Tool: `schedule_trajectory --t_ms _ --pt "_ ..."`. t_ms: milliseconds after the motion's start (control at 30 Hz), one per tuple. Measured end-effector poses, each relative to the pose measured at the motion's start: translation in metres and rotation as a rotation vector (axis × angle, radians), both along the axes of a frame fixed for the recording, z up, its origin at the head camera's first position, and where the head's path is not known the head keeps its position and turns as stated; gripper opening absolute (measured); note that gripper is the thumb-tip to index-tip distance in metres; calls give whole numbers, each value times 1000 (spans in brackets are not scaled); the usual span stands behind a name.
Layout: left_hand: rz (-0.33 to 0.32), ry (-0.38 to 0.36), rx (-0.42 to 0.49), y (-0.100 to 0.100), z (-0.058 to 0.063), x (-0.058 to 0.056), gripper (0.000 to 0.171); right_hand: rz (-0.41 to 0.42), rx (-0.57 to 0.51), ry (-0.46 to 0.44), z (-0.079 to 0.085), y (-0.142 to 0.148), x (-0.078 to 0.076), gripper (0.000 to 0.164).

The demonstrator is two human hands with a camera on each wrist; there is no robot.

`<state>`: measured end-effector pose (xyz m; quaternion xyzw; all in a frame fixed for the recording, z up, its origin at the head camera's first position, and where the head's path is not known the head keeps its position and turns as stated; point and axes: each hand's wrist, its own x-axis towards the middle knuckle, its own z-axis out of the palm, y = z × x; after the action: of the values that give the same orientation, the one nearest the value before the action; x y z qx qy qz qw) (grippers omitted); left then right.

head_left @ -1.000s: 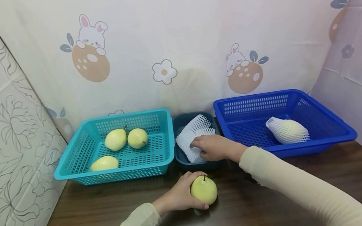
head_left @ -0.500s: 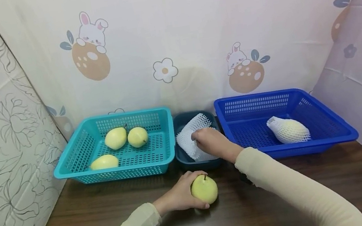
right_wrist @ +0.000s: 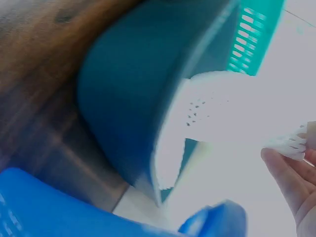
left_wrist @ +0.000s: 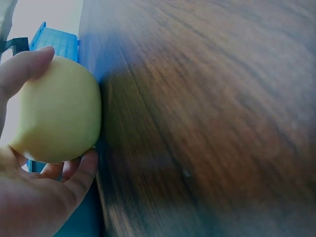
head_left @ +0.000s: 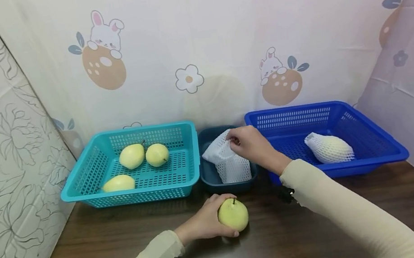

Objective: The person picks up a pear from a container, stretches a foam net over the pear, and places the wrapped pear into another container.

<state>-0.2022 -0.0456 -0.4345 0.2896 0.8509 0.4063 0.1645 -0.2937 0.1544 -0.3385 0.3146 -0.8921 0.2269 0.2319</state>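
My left hand (head_left: 206, 221) holds a yellow-green pear (head_left: 233, 215) on the wooden table, stem up. In the left wrist view the thumb and fingers curl round the pear (left_wrist: 59, 111) from both sides. Over the small dark teal bin (head_left: 208, 179), my right hand (head_left: 249, 142) pinches the end of a white foam fruit net (head_left: 218, 149). The net slants down from the fingers into the bin, and another foam net (head_left: 235, 170) lies below it. The right wrist view shows thumb and fingers closed on the tip of the foam net (right_wrist: 291, 144).
Left of the bin stands a turquoise basket (head_left: 181, 174) with pears (head_left: 132, 156) in it. To the right is a blue basket (head_left: 285, 152) holding a pear in a foam net (head_left: 329, 148). A printed curtain (head_left: 143, 43) hangs close behind.
My right hand has gone from reaching into the bin to lifting the end of a foam net up and to the right. The left hand and its pear have stayed put.
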Motion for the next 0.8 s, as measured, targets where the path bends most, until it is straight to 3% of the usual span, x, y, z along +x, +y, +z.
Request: schedule_trajectory --t_ms 233,467,800 --pt "-2 -3 -6 0 1 0 78 -54 -95 -53 21 13 11 10" --pt "-8 9 -15 0 4 1 93 -52 -140 -91 34 22 27 7" --pt "-13 12 -6 1 5 1 80 -77 -198 -161 50 33 55 7"
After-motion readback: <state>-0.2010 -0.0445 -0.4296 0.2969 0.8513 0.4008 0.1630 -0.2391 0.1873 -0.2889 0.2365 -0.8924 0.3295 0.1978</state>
